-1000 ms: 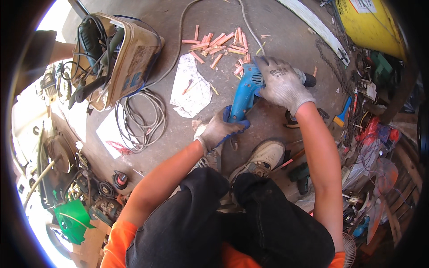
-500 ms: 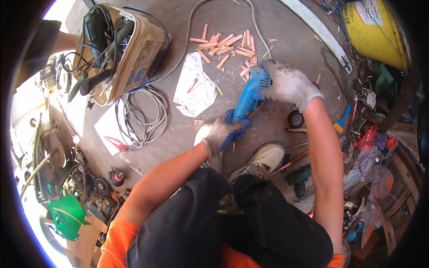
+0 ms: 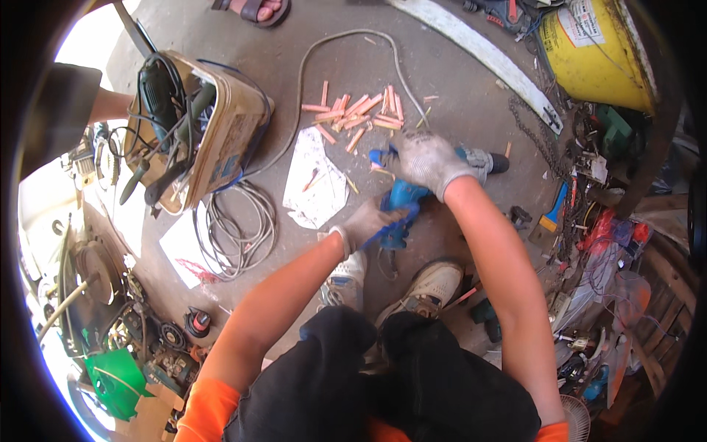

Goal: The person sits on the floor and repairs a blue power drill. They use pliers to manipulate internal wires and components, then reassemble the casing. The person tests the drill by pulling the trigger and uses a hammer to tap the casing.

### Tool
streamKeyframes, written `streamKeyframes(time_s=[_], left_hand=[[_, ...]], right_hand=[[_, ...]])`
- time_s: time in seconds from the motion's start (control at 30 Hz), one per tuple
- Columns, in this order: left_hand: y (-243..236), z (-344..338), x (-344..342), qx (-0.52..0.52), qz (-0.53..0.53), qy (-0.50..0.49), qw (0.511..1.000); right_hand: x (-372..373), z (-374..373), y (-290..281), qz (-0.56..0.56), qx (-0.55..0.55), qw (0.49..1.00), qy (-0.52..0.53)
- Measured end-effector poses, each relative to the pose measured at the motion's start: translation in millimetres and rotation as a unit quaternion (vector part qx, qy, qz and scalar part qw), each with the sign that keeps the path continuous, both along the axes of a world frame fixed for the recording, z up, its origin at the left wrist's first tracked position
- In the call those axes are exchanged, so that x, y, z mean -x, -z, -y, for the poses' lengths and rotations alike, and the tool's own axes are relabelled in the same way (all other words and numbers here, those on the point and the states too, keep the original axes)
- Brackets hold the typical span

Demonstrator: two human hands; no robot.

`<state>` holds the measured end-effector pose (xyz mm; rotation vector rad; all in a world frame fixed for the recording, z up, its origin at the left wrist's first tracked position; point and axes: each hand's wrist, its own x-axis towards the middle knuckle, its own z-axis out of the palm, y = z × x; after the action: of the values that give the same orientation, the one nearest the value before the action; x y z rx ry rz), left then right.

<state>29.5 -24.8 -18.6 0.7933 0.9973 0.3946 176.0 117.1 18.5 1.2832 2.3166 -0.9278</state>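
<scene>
A blue power tool is held low over the floor, between my knees and a pile of pink sticks. My left hand, in a grey-white glove with blue fingertips, is wrapped round the tool's lower part. Across its upper side lies my right hand, gloved the same way, its blue fingertips curled toward the left. What these fingers grip is hidden. The tool's grey and black end sticks out to the right beyond that hand. A grey cable loops round the sticks and passes close to the right hand.
Left stands a tub full of tools, with coiled cable near it. A stained white sheet lies ahead. Another person's sandalled foot and an arm show. On the right are a yellow bucket and clutter.
The blue tool has turned so its far end points right. My right hand has moved left and down over it. The other person's foot has come into view at the top.
</scene>
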Motion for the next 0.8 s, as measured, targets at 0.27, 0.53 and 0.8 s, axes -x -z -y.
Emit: streamKeyframes(time_s=[0.27, 0.53, 0.8], left_hand=[[-30.0, -12.0, -8.9, 0.046, -0.161, 0.0, 0.986], [17.9, -3.2, 2.1, 0.047, -0.035, -0.033, 0.998], [5.8, -14.9, -14.5, -0.537, -0.187, 0.211, 0.795]], right_hand=[[8.7, 1.0, -14.1, 0.021, 0.012, 1.0, -0.001], [10.8, 25.6, 21.9, 0.001, -0.137, 0.984, -0.114], [-15.8, 36.7, 4.3, -0.054, -0.186, 0.979, 0.07]])
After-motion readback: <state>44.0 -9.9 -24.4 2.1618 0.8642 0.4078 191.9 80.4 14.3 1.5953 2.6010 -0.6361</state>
